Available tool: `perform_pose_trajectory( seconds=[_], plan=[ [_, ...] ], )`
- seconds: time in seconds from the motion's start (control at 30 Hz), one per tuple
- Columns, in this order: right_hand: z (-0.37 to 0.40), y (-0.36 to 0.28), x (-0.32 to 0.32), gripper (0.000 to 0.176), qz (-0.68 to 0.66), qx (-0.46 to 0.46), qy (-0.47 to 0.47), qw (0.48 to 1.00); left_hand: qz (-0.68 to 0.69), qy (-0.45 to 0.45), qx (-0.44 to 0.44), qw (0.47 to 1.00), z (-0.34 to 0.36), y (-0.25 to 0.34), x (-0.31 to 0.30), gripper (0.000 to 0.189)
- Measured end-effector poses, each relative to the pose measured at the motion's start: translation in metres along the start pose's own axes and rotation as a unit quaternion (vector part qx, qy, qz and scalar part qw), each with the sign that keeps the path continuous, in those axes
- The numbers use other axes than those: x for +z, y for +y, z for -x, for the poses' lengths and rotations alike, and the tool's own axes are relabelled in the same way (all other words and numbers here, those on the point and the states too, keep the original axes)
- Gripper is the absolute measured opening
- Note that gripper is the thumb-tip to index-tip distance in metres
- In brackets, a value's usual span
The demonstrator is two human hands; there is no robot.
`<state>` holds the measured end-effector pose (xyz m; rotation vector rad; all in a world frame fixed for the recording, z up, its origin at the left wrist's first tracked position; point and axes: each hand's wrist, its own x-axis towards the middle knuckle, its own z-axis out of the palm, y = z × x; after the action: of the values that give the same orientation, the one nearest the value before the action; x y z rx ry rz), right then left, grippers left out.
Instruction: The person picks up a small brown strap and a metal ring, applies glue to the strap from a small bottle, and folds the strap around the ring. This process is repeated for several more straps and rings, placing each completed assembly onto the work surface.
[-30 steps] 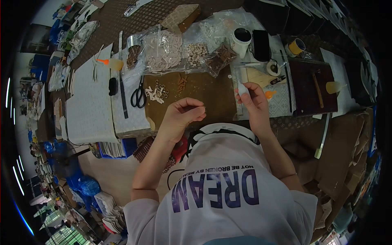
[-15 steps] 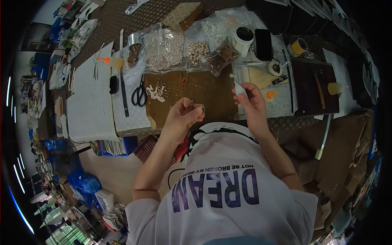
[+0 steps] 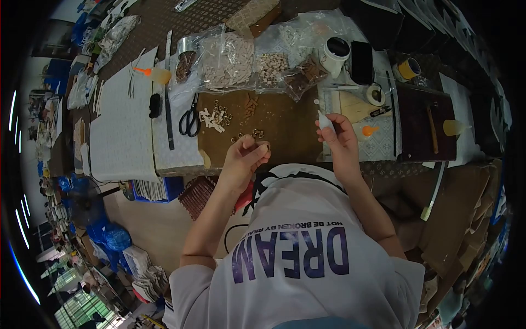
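My left hand is closed in a pinch above the front of the brown work mat. Whatever sits between its fingertips is too small to name. Just beyond it lie several small metal rings. In my right hand is a small white squeeze bottle, its narrow nozzle pointing up and away from me. An orange cap rests to the right of that hand. Farther back on the mat are a pile of pale strips with metal fittings and some brown leather strips.
Black scissors and a metal ruler lie left of the mat. Plastic bags of small pieces line the back, beside a white mug and a phone. A hammer is at right.
The view has shifted a little, so the table sits slightly differently. My left hand has lowered slightly towards me, uncovering metal rings beyond it. The white bottle's nozzle shows more clearly now.
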<state>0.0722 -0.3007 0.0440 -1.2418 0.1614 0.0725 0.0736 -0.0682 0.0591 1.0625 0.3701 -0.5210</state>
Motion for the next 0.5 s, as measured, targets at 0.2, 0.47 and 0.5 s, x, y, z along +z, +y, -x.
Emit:
perform_pose_trajectory(
  seconds=[0.2,0.47,0.5],
  plan=[
    [0.000,0.010,0.001,0.030,-0.007,0.032,0.004,0.999,-0.015,0.202,0.059,0.977,-0.032,-0.058,-0.094,0.030],
    [-0.003,0.022,0.007,0.029,0.007,0.051,-0.007,0.999,0.012,0.297,0.098,0.950,-0.071,-0.119,-0.155,0.031],
    [-0.003,0.022,0.007,0.029,0.006,0.051,-0.005,0.999,0.003,0.300,0.095,0.949,-0.074,-0.121,-0.152,0.031]
  ],
)
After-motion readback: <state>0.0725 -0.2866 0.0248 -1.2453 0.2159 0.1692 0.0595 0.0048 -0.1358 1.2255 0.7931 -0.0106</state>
